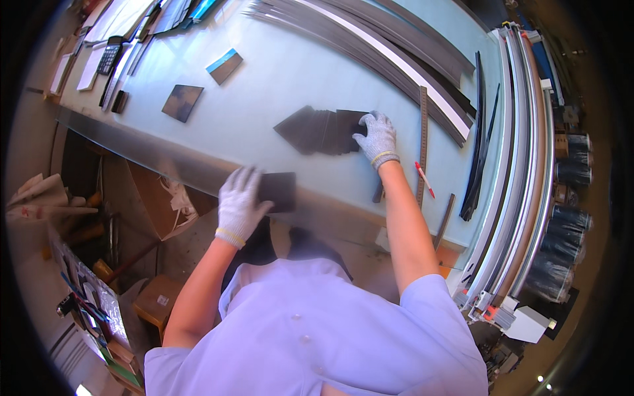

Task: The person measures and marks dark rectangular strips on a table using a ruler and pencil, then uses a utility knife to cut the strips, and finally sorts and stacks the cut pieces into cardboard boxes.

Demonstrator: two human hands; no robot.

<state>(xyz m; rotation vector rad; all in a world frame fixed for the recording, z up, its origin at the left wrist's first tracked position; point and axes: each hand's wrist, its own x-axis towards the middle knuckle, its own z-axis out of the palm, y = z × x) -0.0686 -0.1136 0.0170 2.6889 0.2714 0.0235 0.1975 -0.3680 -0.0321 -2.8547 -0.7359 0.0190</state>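
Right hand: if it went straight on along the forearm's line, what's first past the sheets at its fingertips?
Beyond the dark sheets, the right hand would likely meet the long grey strips; its height above the table is unclear.

Your left hand (239, 201) is motion-blurred, its fingertips indistinct; it covers the left side of the dark plate (280, 191), so finger contact there cannot be read. Your right hand (378, 135) hides the right end of the overlapping dark pieces (320, 132); their count, and whether you pinch or merely press them, is undetermined. The grey strips (356, 49) run off the upper edge. Calculator (109, 58) keys: too small to read. Your shirt (317, 323) is cut by the lower edge.
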